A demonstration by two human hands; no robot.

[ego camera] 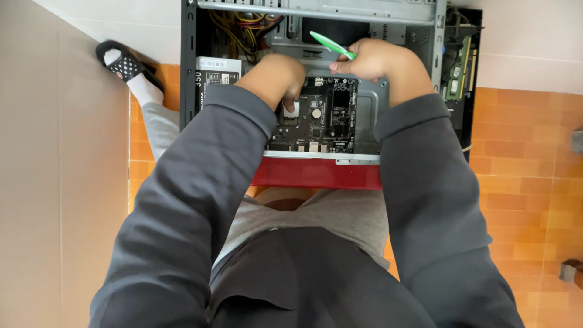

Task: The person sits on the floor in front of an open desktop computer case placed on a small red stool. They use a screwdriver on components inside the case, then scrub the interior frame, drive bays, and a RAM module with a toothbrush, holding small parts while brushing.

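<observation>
An open computer case (193, 67) lies on the floor in front of me, its red front edge (316, 172) nearest my lap. Inside sits a black motherboard (331, 121). My left hand (276, 79) reaches into the case and rests with curled fingers on the motherboard's upper left area; whether it holds anything is hidden. My right hand (376, 61) hovers over the board's top right and grips a green-handled screwdriver (331, 45), whose handle points up and left.
A power supply (217, 73) and a bundle of yellow and red cables (249, 27) fill the case's left and top. Memory sticks (461, 70) lie on a black panel to the right. My leg with a black sandal (124, 61) stretches left over orange tiles (522, 158).
</observation>
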